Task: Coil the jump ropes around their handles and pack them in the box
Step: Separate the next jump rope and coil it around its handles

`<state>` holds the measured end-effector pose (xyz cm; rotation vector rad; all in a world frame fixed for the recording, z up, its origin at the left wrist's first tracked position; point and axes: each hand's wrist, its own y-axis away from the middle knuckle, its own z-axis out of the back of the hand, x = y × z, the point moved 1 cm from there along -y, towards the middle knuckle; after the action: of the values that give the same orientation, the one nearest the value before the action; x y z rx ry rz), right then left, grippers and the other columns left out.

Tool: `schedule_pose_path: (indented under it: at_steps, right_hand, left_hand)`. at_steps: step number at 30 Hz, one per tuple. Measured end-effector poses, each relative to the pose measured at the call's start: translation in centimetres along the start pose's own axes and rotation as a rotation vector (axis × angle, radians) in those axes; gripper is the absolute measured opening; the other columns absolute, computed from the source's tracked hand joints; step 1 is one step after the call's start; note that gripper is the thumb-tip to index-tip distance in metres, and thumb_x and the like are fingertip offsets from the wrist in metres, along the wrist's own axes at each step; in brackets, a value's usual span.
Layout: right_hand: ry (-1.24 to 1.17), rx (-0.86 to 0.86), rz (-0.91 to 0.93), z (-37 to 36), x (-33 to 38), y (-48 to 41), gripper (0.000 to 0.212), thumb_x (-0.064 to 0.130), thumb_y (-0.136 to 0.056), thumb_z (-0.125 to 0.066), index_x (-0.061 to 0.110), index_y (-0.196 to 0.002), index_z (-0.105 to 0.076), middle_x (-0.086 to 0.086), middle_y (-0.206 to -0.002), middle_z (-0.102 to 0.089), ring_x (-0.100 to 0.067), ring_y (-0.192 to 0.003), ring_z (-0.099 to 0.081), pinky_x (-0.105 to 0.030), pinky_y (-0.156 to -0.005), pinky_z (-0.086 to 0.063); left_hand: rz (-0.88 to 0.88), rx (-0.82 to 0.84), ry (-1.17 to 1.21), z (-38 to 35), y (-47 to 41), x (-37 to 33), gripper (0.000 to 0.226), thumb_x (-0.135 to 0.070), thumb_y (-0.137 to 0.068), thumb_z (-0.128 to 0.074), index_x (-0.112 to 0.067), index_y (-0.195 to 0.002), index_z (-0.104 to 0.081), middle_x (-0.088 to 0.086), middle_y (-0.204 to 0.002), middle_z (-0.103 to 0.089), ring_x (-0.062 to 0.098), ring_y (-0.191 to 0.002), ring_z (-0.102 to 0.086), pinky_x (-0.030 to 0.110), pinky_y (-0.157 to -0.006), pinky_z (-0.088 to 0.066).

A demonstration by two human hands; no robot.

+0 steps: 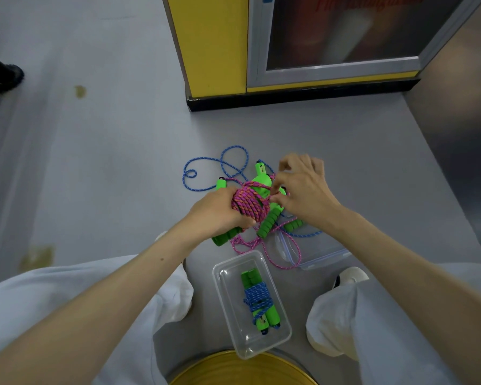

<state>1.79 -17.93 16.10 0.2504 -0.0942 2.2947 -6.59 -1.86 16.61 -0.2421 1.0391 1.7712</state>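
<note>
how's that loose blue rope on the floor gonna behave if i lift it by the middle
Probably floppy: the blue rope lies in loose curls on the floor, so it should sag and trail. Likely light, being thin cord. It may snag, since it crosses the pink rope by the green handles.

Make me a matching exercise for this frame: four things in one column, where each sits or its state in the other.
Things:
1. pink rope
2. coiled blue rope
3. loose blue rope
4. zip bag

Places or states:
A. lies inside the clear box
B. flat on the floor, right of the box
C. sprawled in loops on the floor, farthest from the person
D. partly wound round green handles, gripped by the left hand

Pairs: 1-D, 2-A, 3-C, 4-B
</note>
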Motion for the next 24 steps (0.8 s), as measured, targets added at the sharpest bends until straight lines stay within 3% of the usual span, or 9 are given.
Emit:
schedule_pose_path:
  at_steps: [4, 8, 16, 18, 20, 22, 24]
  right_hand:
    - [-0.254, 0.062, -0.008, -0.9, -0.1, 0.4, 0.014, 0.026, -0.078, -0.073, 0.024, -0.091, -0.068, 0.003, -0.108, -0.046, -0.018, -0.111, -0.041, -0.021, -0.085, -0.01]
    - [-0.462, 0.011, -0.138, -0.2, -0.5, 0.1, 0.026, 0.026, -0.078, -0.074, 0.026, -0.097, -0.057, 0.007, -0.107, -0.045, -0.016, -0.113, -0.042, -0.024, -0.088, -0.016]
    - [-0.477, 0.081, -0.309, -1.3, -0.4, 0.7, 0.048, 0.031, -0.077, -0.074, 0.022, -0.117, -0.048, -0.001, -0.121, -0.039, -0.021, -0.118, -0.035, -0.03, -0.094, -0.025]
    - [-0.664, 0.069, -0.443, -1.0, -0.7, 0.7, 0.061, 0.031, -0.076, -0.075, 0.025, -0.127, -0.043, -0.004, -0.129, -0.032, -0.021, -0.123, -0.034, -0.036, -0.104, -0.03]
    - [-0.921, 0.058, -0.646, -0.6, -1.0, 0.5, 0.066, 0.034, -0.08, -0.073, 0.025, -0.135, -0.036, -0.005, -0.133, -0.03, -0.02, -0.123, -0.035, -0.036, -0.104, -0.033]
    - [-1.198, 0.093, -0.845, -0.4, -1.1, 0.4, 0.06, 0.042, -0.087, -0.064, 0.022, -0.136, -0.038, -0.006, -0.133, -0.039, -0.021, -0.121, -0.041, -0.035, -0.096, -0.038]
    - [-1.485, 0.184, -0.954, -0.7, -0.8, 0.5, 0.038, 0.047, -0.091, -0.055, 0.018, -0.114, -0.055, -0.007, -0.113, -0.058, -0.023, -0.103, -0.055, -0.034, -0.079, -0.046]
  left_hand:
    - [-0.026, -0.011, -0.091, -0.7, 0.1, 0.3, 0.054, -0.041, -0.072, -0.076, -0.024, -0.118, -0.052, -0.001, -0.1, -0.063, 0.019, -0.09, -0.061, 0.038, -0.08, -0.054]
    - [-0.066, -0.047, -0.048, 0.0, -0.4, 0.0, 0.058, -0.043, -0.069, -0.077, -0.024, -0.119, -0.053, -0.002, -0.101, -0.063, 0.019, -0.092, -0.06, 0.039, -0.08, -0.054]
    - [-0.066, -0.08, -0.117, -1.0, -0.1, -0.1, 0.06, -0.044, -0.074, -0.074, -0.025, -0.124, -0.049, -0.004, -0.102, -0.06, 0.016, -0.09, -0.057, 0.03, -0.073, -0.049]
    - [-0.05, -0.095, -0.057, -1.0, -0.1, -0.2, 0.056, -0.042, -0.073, -0.075, -0.023, -0.119, -0.05, -0.003, -0.1, -0.06, 0.017, -0.089, -0.059, 0.034, -0.077, -0.053]
    - [-0.037, -0.1, 0.011, -0.9, 0.0, -0.3, 0.053, -0.04, -0.073, -0.076, -0.023, -0.116, -0.05, -0.002, -0.1, -0.061, 0.019, -0.09, -0.06, 0.037, -0.08, -0.055]
    - [-0.034, -0.086, 0.091, -1.0, 0.2, -0.5, 0.046, -0.037, -0.073, -0.076, -0.026, -0.109, -0.05, -0.001, -0.099, -0.061, 0.017, -0.089, -0.061, 0.035, -0.079, -0.056]
    - [-0.028, -0.054, 0.248, -1.3, 0.6, -0.7, 0.038, -0.031, -0.075, -0.078, -0.027, -0.102, -0.051, -0.002, -0.095, -0.061, 0.013, -0.084, -0.061, 0.027, -0.071, -0.054]
